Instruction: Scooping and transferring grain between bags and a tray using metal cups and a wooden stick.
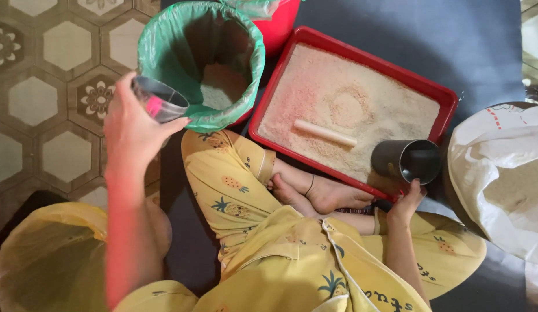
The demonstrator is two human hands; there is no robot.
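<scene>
While the white sack sits at far right, I see the red tray of grain beside the green-lined bin. My left hand closes on a steel cup at the bin's rim; my right hand grips a dark cup at the tray's edge.

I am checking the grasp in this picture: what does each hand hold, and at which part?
The left hand holds a small clear cup by its side wall. The right hand steadies a dark metal cup, its fingers at the lower rim.
</scene>
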